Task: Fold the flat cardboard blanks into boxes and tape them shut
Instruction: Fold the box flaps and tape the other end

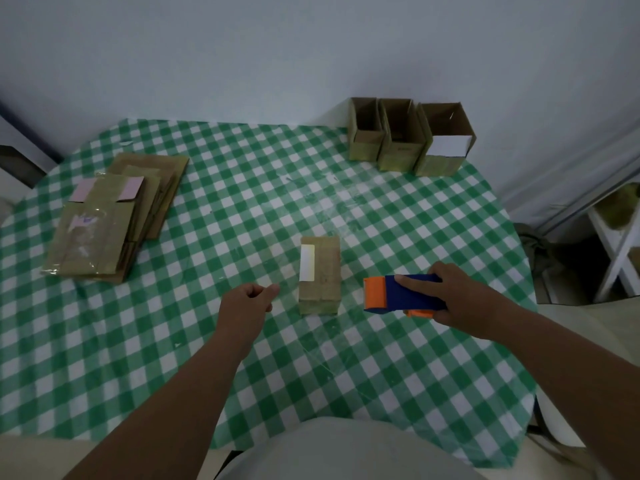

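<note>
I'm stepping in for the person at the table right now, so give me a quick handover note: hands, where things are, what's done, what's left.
Right hand grips the blue and orange tape dispenser, just right of the small box.
Left hand hovers left of that box, fingers curled; whether it pinches a tape end is unclear.
Small box is folded and stands at table centre.
Three folded boxes stand open-topped at the far right edge.
Stack of flat blanks lies at the left, still to fold and tape.
</note>
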